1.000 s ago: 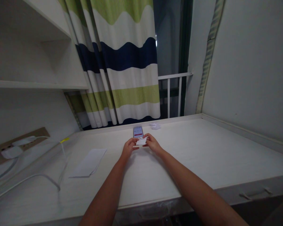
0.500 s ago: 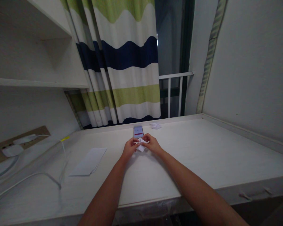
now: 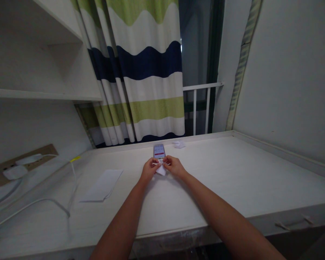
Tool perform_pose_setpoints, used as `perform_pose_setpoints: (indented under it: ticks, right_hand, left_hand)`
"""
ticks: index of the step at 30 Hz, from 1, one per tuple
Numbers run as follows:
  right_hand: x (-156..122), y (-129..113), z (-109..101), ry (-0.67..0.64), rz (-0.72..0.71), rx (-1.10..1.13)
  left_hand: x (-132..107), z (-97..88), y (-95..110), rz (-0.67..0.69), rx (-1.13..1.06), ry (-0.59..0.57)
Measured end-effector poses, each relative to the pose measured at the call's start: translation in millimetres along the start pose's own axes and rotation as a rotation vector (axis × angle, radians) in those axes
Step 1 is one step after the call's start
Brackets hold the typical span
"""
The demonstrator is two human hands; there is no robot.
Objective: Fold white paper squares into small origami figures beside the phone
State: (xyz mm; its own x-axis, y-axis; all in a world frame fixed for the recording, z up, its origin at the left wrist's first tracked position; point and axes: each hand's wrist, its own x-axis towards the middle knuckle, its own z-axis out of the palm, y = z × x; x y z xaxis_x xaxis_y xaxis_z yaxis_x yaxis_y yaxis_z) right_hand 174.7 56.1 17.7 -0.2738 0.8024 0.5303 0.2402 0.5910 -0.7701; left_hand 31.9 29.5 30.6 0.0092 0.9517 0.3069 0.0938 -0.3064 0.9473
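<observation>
Between my two hands is a small piece of folded white paper (image 3: 161, 170), held just above the desk. My left hand (image 3: 150, 168) pinches its left side with thumb and fingers. On the right side, my right hand (image 3: 174, 165) grips it the same way. The paper's exact folds are too small to make out. Right behind it a phone (image 3: 159, 150) lies face up with its screen lit. A second folded white paper piece (image 3: 179, 144) sits near the desk's back edge, beyond my right hand.
Flat white sheets (image 3: 102, 186) lie on the desk (image 3: 227, 173) to the left. White cables (image 3: 50, 199) run from plugs in a wall socket panel (image 3: 47, 153) at far left. A shelf (image 3: 43, 94) overhangs that side. A striped curtain (image 3: 154, 86) hangs behind the desk.
The folded paper has turned slightly between my fingers, its lower tip now showing differently. My right hand has shifted a little; the rest stays put.
</observation>
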Motion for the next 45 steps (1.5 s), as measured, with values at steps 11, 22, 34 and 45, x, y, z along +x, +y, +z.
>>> perform_pose_setpoints:
  ticks: [11, 22, 34, 45]
  right_hand:
    - [-4.0, -14.2, 2.7, 0.075, 0.025, -0.101]
    - [-6.0, -11.5, 7.4, 0.035, -0.020, -0.113]
    - [-7.0, -17.6, 3.9, 0.011, -0.164, -0.192]
    - [-2.3, -5.6, 4.2, 0.018, -0.015, -0.026]
  left_hand:
    - [-1.9, 1.8, 1.2, 0.098, 0.075, 0.054]
    - [-2.4, 1.3, 2.6, 0.168, 0.193, 0.122]
    - [1.8, -1.0, -3.2, 0.204, 0.096, 0.117]
    - [1.4, 0.5, -0.5, 0.137, -0.015, 0.104]
